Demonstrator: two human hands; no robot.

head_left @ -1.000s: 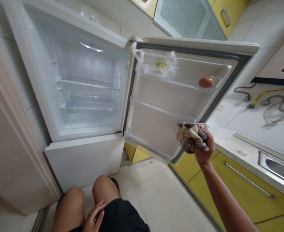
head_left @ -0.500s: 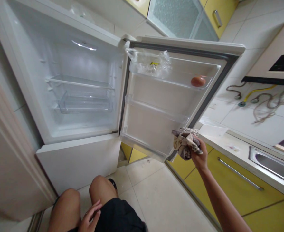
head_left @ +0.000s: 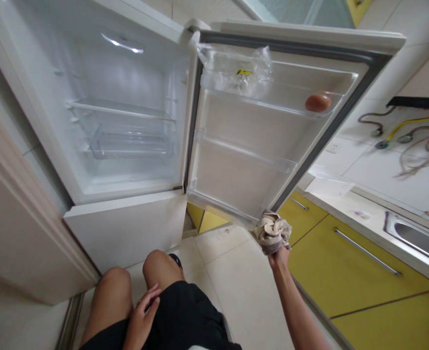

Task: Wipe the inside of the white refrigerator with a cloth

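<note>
Nearest to us, our left hand (head_left: 143, 316) lies flat and open on our thigh, holding nothing, just above the black shorts (head_left: 185, 316). Our right hand (head_left: 279, 253) reaches forward with its fingers closed around a bunched rag (head_left: 272, 232), which presses against the lower outer corner of the open fridge door (head_left: 236, 180), right where the dark seal (head_left: 309, 155) ends. To wipe this corner well, we judge it best to keep the rag bunched tight so no loose end drags, and to follow the seal's groove along the edge instead of dabbing. Just beyond, the door's lower shelves look bare. Higher up, the top shelf holds an egg (head_left: 318, 102) near its outer end and a crumpled clear plastic bag (head_left: 236, 73) at the hinge end, so we should press gently enough not to shake the door. Farther in, the fridge compartment (head_left: 127, 121) shows a glass shelf and a clear drawer. To the right run yellow cabinets (head_left: 364, 272) and a sink (head_left: 415, 238).
</note>
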